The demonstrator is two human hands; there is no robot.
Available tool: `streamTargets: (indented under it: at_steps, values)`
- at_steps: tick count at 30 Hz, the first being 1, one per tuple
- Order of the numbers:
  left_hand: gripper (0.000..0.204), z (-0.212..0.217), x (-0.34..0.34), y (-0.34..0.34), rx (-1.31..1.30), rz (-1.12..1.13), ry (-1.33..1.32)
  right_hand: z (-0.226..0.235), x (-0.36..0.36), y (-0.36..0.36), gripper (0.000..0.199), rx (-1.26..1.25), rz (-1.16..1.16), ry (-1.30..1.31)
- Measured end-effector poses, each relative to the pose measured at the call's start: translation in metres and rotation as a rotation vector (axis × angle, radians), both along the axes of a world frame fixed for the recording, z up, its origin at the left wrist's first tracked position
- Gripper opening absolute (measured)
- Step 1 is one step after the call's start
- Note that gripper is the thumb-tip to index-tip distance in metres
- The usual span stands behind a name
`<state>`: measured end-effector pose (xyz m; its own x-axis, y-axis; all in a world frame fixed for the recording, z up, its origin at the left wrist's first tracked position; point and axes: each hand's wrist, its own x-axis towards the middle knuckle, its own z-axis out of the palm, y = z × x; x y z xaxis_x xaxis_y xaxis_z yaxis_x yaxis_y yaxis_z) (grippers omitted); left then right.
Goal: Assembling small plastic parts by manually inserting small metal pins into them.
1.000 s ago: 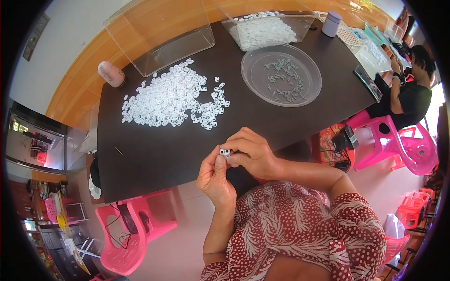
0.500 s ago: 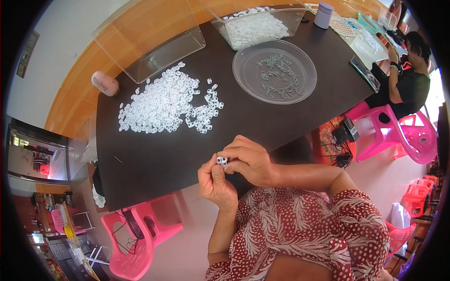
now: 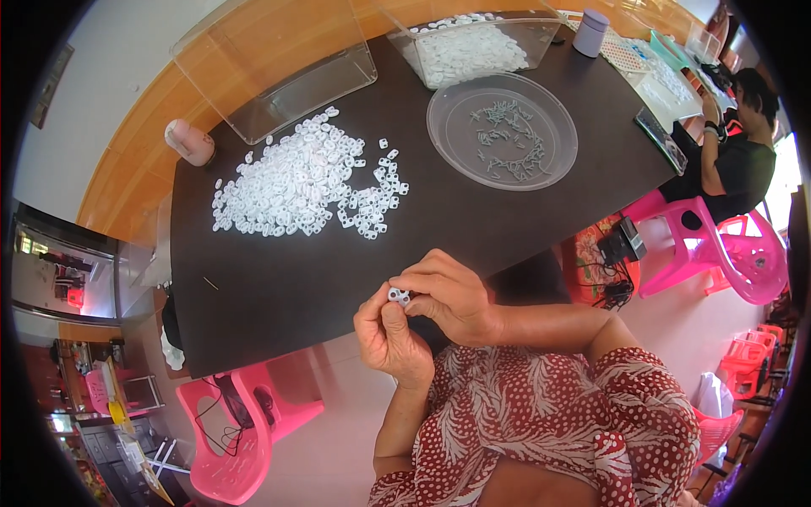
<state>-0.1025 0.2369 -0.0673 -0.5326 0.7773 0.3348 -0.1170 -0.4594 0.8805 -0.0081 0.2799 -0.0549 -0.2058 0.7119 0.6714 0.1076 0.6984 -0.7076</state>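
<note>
In front of my chest, above the table's near edge, both hands meet at the fingertips. Between them is a small white plastic piece with dark round holes. My left hand pinches it with thumb and forefinger from the left. From the right, the thumb and fingers of my right hand close on the same piece; the fingers hide part of it. Beyond my hands, a large heap of small white holed plastic pieces lies on the dark table, with a looser group at its right side.
A round clear tray holds small grey metal pins. Behind stand a clear bin and another with white pieces. A pinkish bottle, a purple jar and a phone edge the table. A person sits at right.
The white piece has turned slightly between my fingertips, and my hands remain together around it. The view has shifted a little; the things on the table appear unmoved.
</note>
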Motion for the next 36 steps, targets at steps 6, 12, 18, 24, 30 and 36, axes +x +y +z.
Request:
streamTargets:
  at_steps: [6,12,18,24,30,36]
  values:
    - [0.02,-0.004,0.0,0.0,0.033,0.017,0.005,-0.001,-0.003,-0.002,0.032,0.066,-0.007,0.006]
    - [0.017,-0.011,-0.001,0.0,-0.005,0.007,-0.026,-0.008,-0.005,0.002,0.033,0.097,0.005,0.004]
    - [0.016,-0.015,0.001,0.001,0.017,0.073,0.023,-0.006,-0.007,-0.001,0.032,0.114,-0.012,0.01]
    - [0.017,-0.013,0.006,0.004,0.029,0.041,0.013,-0.009,-0.01,0.002,0.03,0.155,-0.034,0.016]
    - [0.02,-0.016,0.008,0.003,-0.054,0.065,0.034,-0.017,-0.01,0.006,0.03,0.204,-0.045,0.007]
    - [0.02,-0.017,0.006,0.007,-0.042,0.069,0.084,-0.017,-0.009,0.006,0.026,0.164,-0.017,0.017]
